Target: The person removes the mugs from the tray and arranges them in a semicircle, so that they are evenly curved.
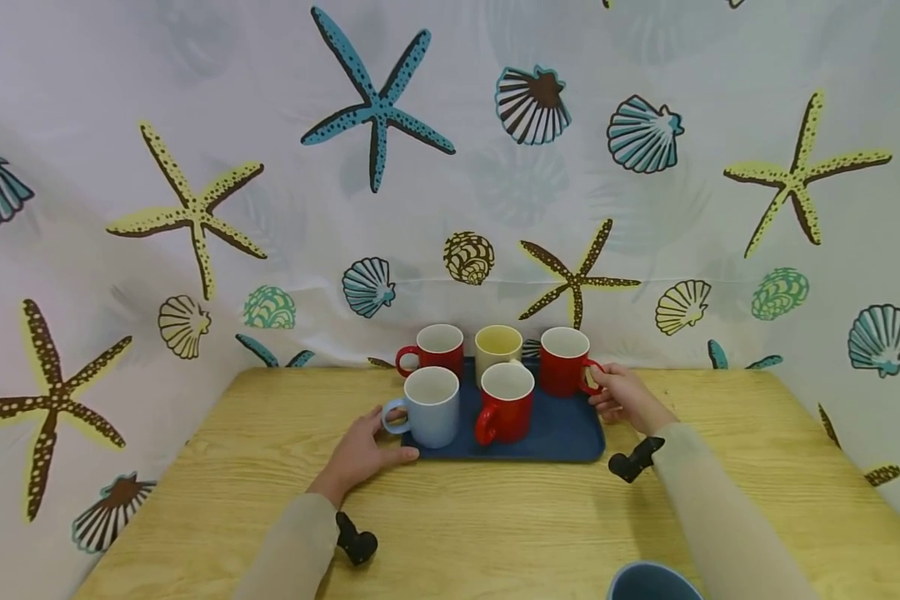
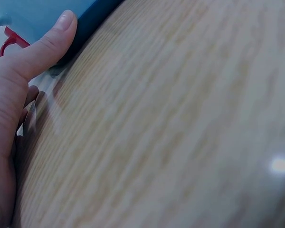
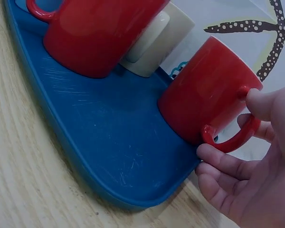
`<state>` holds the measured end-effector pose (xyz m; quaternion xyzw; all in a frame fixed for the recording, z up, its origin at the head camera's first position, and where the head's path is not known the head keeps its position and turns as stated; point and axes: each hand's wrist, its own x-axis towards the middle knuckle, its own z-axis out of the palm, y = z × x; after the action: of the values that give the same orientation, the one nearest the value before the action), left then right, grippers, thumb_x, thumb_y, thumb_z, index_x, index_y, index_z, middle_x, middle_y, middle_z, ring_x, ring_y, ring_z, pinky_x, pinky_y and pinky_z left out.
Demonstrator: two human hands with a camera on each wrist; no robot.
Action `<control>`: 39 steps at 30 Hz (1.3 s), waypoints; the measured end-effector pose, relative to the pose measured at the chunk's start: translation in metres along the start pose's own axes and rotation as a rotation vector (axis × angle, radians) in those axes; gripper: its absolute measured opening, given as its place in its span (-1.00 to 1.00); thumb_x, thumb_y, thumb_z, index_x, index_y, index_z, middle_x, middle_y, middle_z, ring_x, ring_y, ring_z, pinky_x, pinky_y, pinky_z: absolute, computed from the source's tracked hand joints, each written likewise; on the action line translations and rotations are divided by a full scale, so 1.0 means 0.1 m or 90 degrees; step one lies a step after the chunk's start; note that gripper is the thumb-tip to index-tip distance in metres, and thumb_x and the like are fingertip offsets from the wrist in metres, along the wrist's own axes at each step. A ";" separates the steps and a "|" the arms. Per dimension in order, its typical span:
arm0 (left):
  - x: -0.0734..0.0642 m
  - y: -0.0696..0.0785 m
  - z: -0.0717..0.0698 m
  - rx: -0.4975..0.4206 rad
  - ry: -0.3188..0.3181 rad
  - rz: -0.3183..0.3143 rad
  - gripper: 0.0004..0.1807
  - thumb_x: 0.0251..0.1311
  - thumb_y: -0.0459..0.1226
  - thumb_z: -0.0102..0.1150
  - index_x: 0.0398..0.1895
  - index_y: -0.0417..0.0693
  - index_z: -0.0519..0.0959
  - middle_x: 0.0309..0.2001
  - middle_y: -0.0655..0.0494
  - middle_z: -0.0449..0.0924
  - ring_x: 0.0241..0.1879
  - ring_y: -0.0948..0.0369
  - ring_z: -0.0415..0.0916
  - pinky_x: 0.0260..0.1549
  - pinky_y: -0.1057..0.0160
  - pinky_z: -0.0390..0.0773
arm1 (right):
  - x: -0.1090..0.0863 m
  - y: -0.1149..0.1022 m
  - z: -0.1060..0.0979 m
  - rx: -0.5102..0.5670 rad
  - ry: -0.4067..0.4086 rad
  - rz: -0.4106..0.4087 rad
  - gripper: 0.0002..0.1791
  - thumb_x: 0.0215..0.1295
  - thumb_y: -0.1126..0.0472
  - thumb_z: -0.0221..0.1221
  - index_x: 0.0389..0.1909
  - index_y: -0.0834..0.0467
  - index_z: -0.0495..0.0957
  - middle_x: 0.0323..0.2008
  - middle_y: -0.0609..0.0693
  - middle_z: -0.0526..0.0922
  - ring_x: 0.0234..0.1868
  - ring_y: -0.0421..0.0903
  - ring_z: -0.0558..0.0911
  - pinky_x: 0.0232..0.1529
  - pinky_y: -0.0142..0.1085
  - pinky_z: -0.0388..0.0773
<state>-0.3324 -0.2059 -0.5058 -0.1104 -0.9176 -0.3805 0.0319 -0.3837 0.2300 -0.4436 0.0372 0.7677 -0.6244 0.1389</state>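
Note:
A dark blue tray (image 1: 562,437) lies on the wooden table with several mugs standing upright on it. My left hand (image 1: 362,454) holds the tray's front left corner, thumb (image 2: 57,40) along the front edge and fingers at the left side, partly hidden. Just beside those fingers is the handle of a light blue mug (image 1: 435,417). With my right hand (image 1: 628,397) I pinch the handle of the red mug (image 3: 206,90) at the back right of the tray. That mug's base appears to be on the tray, near its right edge.
Front middle on the tray is another red mug (image 1: 512,412). A yellow mug (image 1: 495,354) and a third red one (image 1: 450,350) stand behind. A blue-grey round vessel (image 1: 652,583) is cut off at the bottom edge. The patterned cloth (image 1: 420,225) hangs behind the table.

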 end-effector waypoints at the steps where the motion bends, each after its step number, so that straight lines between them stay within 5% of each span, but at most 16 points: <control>1: 0.00 0.00 0.00 -0.001 -0.002 -0.001 -0.19 -0.23 0.23 0.36 0.21 0.27 0.42 0.35 -0.20 0.13 0.33 -0.20 -0.01 0.18 -0.26 0.06 | -0.01 0.00 0.00 -0.007 -0.007 -0.003 -0.54 0.45 0.01 -0.12 0.11 0.30 0.20 -0.33 0.22 0.55 -0.44 -0.03 0.52 -0.41 -0.27 0.52; 7: 0.00 0.00 0.02 -0.004 -0.006 -0.006 -0.19 -0.22 0.23 0.37 0.21 0.29 0.41 0.36 -0.19 0.11 0.33 -0.20 -0.03 0.18 -0.27 0.05 | -0.07 0.00 -0.02 -0.036 -0.029 0.001 -0.49 0.45 0.04 -0.16 0.22 0.34 0.17 -0.34 0.19 0.58 -0.42 -0.04 0.56 -0.31 -0.25 0.52; 16: -0.02 0.00 0.04 -0.007 -0.012 -0.009 -0.20 -0.20 0.21 0.36 0.22 0.29 0.40 0.36 -0.19 0.10 0.34 -0.20 -0.04 0.18 -0.28 0.02 | -0.19 -0.02 0.00 -0.006 -0.016 0.026 -0.69 0.44 0.06 -0.10 -0.15 0.28 0.26 -0.45 0.17 0.57 -0.52 -0.07 0.55 -0.35 -0.24 0.51; 23: -0.03 0.02 0.04 -0.010 -0.013 -0.011 -0.19 -0.20 0.22 0.36 0.22 0.27 0.41 0.36 -0.20 0.09 0.34 -0.20 -0.05 0.18 -0.29 0.02 | -0.27 -0.03 -0.03 -0.017 -0.018 0.014 -0.62 0.42 0.06 -0.08 -0.05 0.33 0.26 -0.48 0.15 0.57 -0.51 -0.07 0.56 -0.37 -0.27 0.50; 31: -0.02 0.04 0.01 -0.003 -0.014 -0.009 -0.19 -0.20 0.23 0.35 0.22 0.28 0.41 0.36 -0.22 0.09 0.34 -0.21 -0.03 0.18 -0.28 0.04 | -0.36 0.03 -0.07 0.010 -0.034 0.008 -0.70 0.39 0.04 -0.04 -0.30 0.23 0.32 -0.48 0.14 0.60 -0.45 -0.03 0.58 -0.32 -0.24 0.52; 39: 0.01 0.03 0.01 0.001 -0.010 0.006 -0.18 -0.21 0.23 0.35 0.22 0.23 0.42 0.35 -0.21 0.12 0.33 -0.20 -0.01 0.18 -0.27 0.04 | -0.51 0.02 -0.11 0.022 -0.057 -0.010 -0.68 0.37 0.00 0.00 -0.34 0.20 0.34 -0.46 0.14 0.61 -0.40 0.00 0.58 -0.31 -0.25 0.50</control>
<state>-0.3326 -0.2034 -0.5042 -0.1177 -0.9176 -0.3787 0.0269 -0.3359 0.2468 -0.4303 0.0055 0.7503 -0.6396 0.1671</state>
